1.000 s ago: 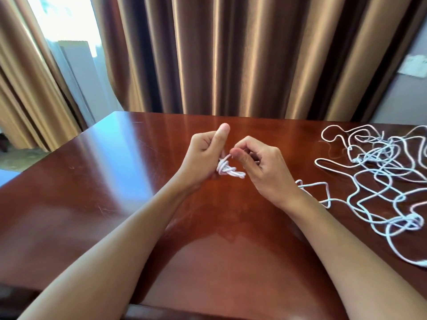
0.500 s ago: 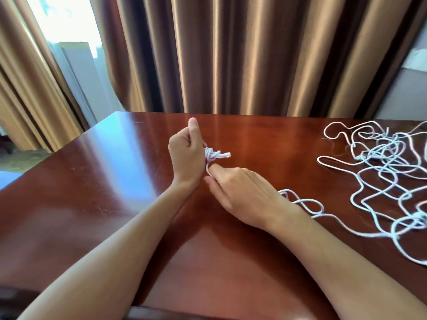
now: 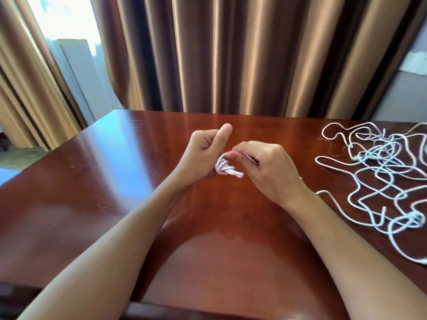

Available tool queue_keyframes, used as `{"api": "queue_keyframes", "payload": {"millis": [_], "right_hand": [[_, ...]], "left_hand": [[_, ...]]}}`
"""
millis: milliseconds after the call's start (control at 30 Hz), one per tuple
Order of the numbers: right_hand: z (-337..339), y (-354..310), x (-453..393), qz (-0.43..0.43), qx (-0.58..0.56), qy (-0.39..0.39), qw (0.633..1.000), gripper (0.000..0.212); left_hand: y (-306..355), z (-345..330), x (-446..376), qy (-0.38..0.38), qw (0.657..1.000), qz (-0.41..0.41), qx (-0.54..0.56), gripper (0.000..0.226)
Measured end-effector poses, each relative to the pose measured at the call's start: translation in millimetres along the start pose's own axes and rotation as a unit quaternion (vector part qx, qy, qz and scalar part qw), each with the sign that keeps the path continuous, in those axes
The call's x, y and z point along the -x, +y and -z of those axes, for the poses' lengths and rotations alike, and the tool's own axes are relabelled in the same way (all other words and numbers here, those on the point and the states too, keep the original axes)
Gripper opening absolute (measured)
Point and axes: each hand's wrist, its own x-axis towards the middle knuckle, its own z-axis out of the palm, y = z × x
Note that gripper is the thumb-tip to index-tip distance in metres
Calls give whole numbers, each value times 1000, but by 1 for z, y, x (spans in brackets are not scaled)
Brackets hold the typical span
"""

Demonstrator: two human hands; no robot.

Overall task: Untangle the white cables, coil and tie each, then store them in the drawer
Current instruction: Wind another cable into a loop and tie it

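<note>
Bronze curtains are hanging behind the glossy wooden table | left hand is gripping a small coiled bundle of white cable, thumb up | right hand is pinching its strand — just beside | loose tangled cables are lying at the table's right, well apart

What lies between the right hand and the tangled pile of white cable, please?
In the head view, only bare table separates the right hand from the tangled cable pile.
</note>
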Motion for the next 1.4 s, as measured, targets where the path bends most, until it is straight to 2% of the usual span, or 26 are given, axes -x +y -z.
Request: {"api": "queue_keyframes", "payload": {"millis": [100, 200, 267, 333, 433, 533, 600, 767, 833, 900, 967, 1067, 1167, 1233, 1333, 1400], "right_hand": [[-3, -1, 1, -39, 5, -46, 998, 42], [-12, -9, 3, -46, 58, -111, 991, 31], [-19, -16, 3, -51, 88, -152, 983, 25], [-23, -23, 5, -39, 106, -180, 977, 30], [-20, -34, 6, -1, 112, -181, 977, 30], [-20, -42, 8, 101, 117, -88, 984, 26], [-19, -41, 7, 123, 125, -28, 984, 31], [1, -17, -1, 73, 74, 41, 994, 29], [5, -10, -2, 48, 28, 64, 996, 26], [5, -5, -3, 9, -27, 63, 998, 23], [1, 1, -2, -25, -55, 45, 997, 23], [-6, 3, 0, -61, -71, -22, 995, 25], [-12, -4, 2, -68, -25, -53, 996, 24], [-15, -9, 3, -58, 5, -83, 995, 21], [-18, -20, 6, -49, -21, -144, 988, 15], [-19, -24, 7, -34, -31, -157, 987, 17]], "left_hand": [[6, -5, 2, 24, 996, 30, 77, 62], [4, -9, 1, 100, 986, 45, 124, 63], [0, -11, 0, 159, 981, 34, 104, 64], [-2, -11, 0, 218, 974, 14, 61, 64], [-7, -7, -2, 283, 959, -16, -4, 63], [-14, -1, -4, 275, 956, -45, -87, 60], [-18, 1, -3, 237, 961, -59, -130, 58], [-15, -1, -3, 83, 984, -67, -145, 57], [-11, -2, -2, 33, 995, -42, -87, 56], [-6, -2, -1, 17, 1000, -10, -15, 57], [0, -4, 0, 27, 999, 11, 42, 60], [4, -7, 1, 53, 994, 20, 95, 63], [2, -11, 1, 123, 984, 30, 128, 63], [1, -11, -1, 186, 976, 27, 111, 63], [-1, -7, -3, 262, 963, 13, 64, 63], [-3, -4, -4, 292, 956, 0, 31, 63]]}}
